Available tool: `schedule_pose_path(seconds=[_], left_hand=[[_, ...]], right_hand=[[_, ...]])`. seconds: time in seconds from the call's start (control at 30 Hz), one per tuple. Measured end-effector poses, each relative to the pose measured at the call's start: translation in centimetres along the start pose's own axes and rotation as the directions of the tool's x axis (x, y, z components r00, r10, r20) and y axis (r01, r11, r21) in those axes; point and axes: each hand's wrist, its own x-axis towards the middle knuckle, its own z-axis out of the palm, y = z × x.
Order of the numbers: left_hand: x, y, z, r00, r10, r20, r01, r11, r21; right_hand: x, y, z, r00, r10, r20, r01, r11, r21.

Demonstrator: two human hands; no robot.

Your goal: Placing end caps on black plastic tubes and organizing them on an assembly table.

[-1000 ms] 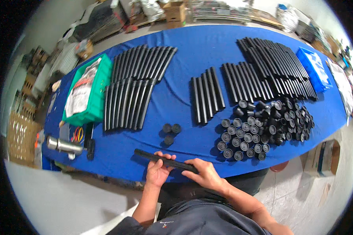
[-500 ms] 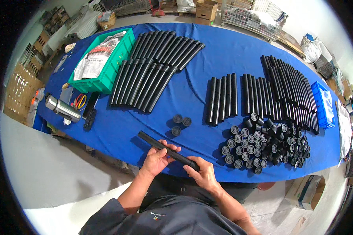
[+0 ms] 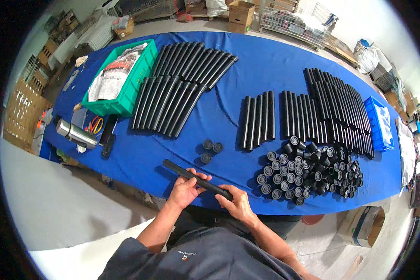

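Both hands grip one long black tube (image 3: pixel 179 170) that lies slanted over the near edge of the blue table (image 3: pixel 266 79). My left hand (image 3: pixel 185 190) closes around its middle. My right hand (image 3: pixel 234 203) holds its lower right end. Just beyond the tube stand three short black caps (image 3: pixel 210 149). A cluster of several upright black cylinders (image 3: pixel 308 172) stands to the right of my hands.
Rows of long black tubes (image 3: pixel 177 88) lie across the table, with shorter ones (image 3: pixel 259 121) in the middle and more at the right (image 3: pixel 336 109). A green crate (image 3: pixel 126 100) holds bagged papers. A metal flask (image 3: pixel 74 134) and a blue bin (image 3: pixel 380 123) sit at the table's ends.
The view has swung so the table sits more to the centre and lower left. Both hands have kept hold of the black tube at the near edge.
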Motion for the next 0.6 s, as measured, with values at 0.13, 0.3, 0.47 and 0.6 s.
schedule_pose_path(seconds=[0.13,0.3,0.47,0.6], left_hand=[[0.6,0.1,0.6,0.999,-0.035,-0.032,0.036,0.998,0.051],[0.0,0.7,-0.4,1.000,-0.023,-0.019,0.024,0.998,0.059],[0.7,0.6,0.2,0.997,-0.073,-0.033,0.074,0.997,0.034],[0.6,0.9,0.5,0.993,-0.113,-0.037,0.113,0.994,0.000]], right_hand=[[-0.1,0.4,-0.2,0.923,-0.382,-0.047,0.354,0.891,-0.286],[0.2,-0.1,-1.1,0.957,-0.291,-0.017,0.285,0.946,-0.157],[0.5,-0.6,-2.3,0.992,-0.033,0.119,0.038,0.998,-0.044],[0.2,0.4,-1.8,0.910,-0.413,0.032,0.394,0.838,-0.379]])
